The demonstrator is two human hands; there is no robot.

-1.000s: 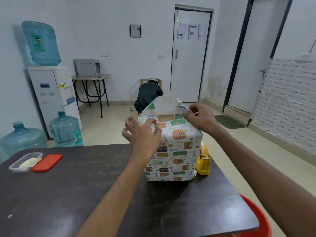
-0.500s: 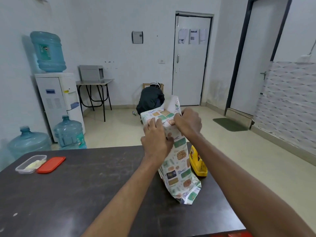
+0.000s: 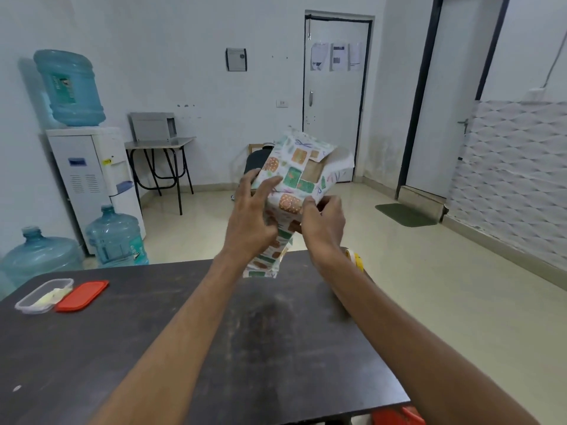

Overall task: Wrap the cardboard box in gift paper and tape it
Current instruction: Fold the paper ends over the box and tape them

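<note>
The cardboard box (image 3: 313, 171), mostly covered in patterned gift paper (image 3: 290, 167), is held tilted in the air above the far edge of the dark table (image 3: 214, 348). A patch of bare cardboard shows at its upper end between loose paper flaps. My left hand (image 3: 253, 216) lies against the box's left side with spread fingers. My right hand (image 3: 323, 222) pinches the paper at the box's lower right edge. A yellow tape dispenser (image 3: 356, 260) peeks out behind my right wrist.
A clear plastic container (image 3: 43, 294) and its red lid (image 3: 82, 294) sit at the table's left end. Water jugs (image 3: 115, 237) and a dispenser (image 3: 92, 179) stand by the left wall. A red stool (image 3: 395, 417) shows under the table's near right corner.
The box stood on the table a second ago; both hands have lifted and tipped it in the air, turning its open end up and away from me.
</note>
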